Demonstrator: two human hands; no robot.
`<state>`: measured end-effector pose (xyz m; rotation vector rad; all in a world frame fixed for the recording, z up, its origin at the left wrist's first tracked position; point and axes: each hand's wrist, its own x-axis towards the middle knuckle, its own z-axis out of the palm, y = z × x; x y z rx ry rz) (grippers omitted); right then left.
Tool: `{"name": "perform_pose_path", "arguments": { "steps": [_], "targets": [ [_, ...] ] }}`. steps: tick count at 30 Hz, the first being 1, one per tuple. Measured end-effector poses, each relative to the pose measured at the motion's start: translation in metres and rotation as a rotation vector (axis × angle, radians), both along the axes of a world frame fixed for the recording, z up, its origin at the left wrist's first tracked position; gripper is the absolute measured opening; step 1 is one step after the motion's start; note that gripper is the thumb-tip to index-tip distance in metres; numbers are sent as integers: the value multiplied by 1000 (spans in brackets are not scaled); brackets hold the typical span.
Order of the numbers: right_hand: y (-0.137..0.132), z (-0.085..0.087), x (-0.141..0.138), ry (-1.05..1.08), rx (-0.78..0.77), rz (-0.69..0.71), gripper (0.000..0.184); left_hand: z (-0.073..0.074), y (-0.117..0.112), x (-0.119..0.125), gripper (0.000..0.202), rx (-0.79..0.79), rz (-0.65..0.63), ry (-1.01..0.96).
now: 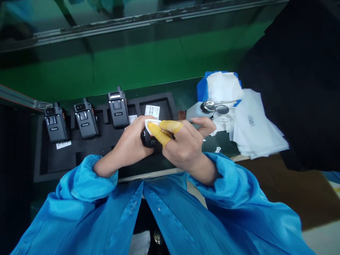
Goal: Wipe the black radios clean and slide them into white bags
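My left hand [133, 141] is closed round a black two-way radio [149, 141], held end-on above the front of the tray. My right hand [186, 143], with yellow finger cots on two fingers, pinches a folded white wiping cloth [148, 122] and presses it against the radio. Most of that radio is hidden by my fingers and the cloth. Three similar black radios marked "Riton" stand in the tray: one at the left [57, 124], one beside it [86, 120], and one nearer the middle [118, 109].
The black moulded tray [106, 154] holds white barcode labels [152, 112]. To the right are a blue box [202, 88] of white cloths, a bottle with a round metal top [208, 106], crumpled wipes [224, 124] and a stack of translucent bags [257, 124]. A dark shape [305, 88] stands far right.
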<state>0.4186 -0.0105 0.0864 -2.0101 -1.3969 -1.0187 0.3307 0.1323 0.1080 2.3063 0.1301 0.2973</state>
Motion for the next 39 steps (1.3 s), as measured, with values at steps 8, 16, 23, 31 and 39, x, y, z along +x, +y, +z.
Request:
{"name": "perform_pose_path", "arguments": {
  "steps": [8,16,23,31,39],
  "targets": [
    [-5,-8,9,166,0,-119,30,3,0,-1,55,-30,28,29],
    [10,8,-7,32,42,-4,28,2,-3,0,54,-21,55,16],
    [11,9,-22,34,88,-154,31,1,-9,2,46,9,107,30],
    [1,-8,-11,165,82,-189,25,3,-8,-2,56,38,104,41],
    [6,0,-10,112,93,24,29,3,-8,-2,49,7,78,10]
  ]
}}
